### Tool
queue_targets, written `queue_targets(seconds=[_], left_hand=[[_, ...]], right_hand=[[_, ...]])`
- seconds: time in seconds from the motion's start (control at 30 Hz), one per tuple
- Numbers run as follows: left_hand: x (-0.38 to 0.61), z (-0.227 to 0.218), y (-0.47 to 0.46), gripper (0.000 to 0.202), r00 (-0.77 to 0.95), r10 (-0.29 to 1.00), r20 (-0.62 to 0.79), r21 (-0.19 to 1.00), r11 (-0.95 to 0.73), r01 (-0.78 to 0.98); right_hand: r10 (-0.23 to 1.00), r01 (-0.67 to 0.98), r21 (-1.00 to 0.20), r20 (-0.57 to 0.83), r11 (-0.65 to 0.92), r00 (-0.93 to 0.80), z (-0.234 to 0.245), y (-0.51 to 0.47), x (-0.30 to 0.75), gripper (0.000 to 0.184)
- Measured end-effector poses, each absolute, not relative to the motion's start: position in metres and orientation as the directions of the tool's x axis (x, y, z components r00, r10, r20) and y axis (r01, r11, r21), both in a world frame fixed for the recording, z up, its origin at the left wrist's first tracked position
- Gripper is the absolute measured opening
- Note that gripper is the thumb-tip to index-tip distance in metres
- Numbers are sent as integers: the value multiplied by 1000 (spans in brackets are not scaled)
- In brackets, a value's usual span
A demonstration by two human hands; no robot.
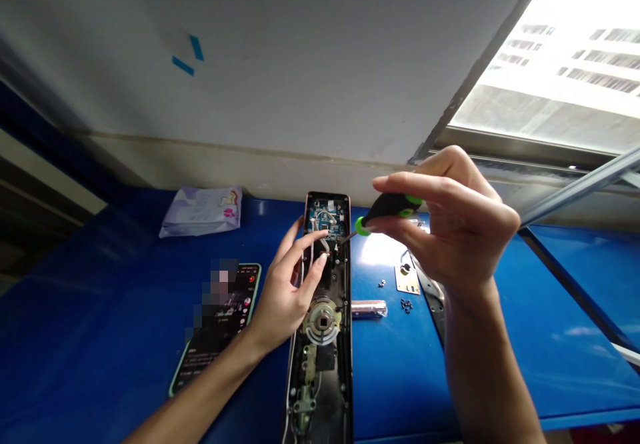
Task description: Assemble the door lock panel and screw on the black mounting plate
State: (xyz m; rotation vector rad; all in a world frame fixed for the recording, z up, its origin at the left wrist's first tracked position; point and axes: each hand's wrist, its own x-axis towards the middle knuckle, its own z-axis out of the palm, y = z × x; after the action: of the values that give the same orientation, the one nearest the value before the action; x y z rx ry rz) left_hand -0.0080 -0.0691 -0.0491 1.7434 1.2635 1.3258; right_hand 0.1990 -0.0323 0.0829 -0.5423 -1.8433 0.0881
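A long open door-lock body (323,337) lies lengthwise on the blue table (110,311), with a blue circuit board (326,217) at its far end and a round metal part (323,322) in its middle. My left hand (290,291) rests on the lock's left side, fingers bent onto the wires near the board. My right hand (450,224) grips a black and green screwdriver (387,211), whose tip points down into the lock just below the circuit board.
A phone (220,324) with a lit screen lies left of the lock. A pack of tissues (203,211) sits at the back left. Right of the lock are a small metal cylinder (369,309), a brass plate (407,279), several loose screws (406,305) and a metal strip (430,294). A window is at upper right.
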Motion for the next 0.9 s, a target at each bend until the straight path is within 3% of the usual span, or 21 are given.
queue_targets(seconds=[0.07,0.2,0.37,0.57,0.7,0.8,0.9], left_hand=[[-8,-49,-69,37,44,926,374,868,-366,335],[-8,-50,-69,36,54,921,386,862,-381,334],[-9,-50,-71,35,49,915,400,856,-392,338],[-9,-49,-71,35,62,904,423,839,-416,352],[-8,-50,-70,35,58,900,432,843,-425,329],[-8,-50,-70,35,62,901,429,846,-425,321],[-8,-50,-71,34,69,897,436,843,-434,318]], right_hand=[[430,338,-337,867,879,-251,83,-34,199,35],[495,274,-417,785,867,-372,82,-35,199,44],[399,336,-314,889,888,-225,82,-34,199,37],[445,243,-375,798,895,-407,87,-39,199,51],[383,309,-280,853,909,-353,83,-40,196,39],[461,350,-342,814,872,-354,81,-40,193,37],[512,257,-443,740,859,-436,82,-42,192,44]])
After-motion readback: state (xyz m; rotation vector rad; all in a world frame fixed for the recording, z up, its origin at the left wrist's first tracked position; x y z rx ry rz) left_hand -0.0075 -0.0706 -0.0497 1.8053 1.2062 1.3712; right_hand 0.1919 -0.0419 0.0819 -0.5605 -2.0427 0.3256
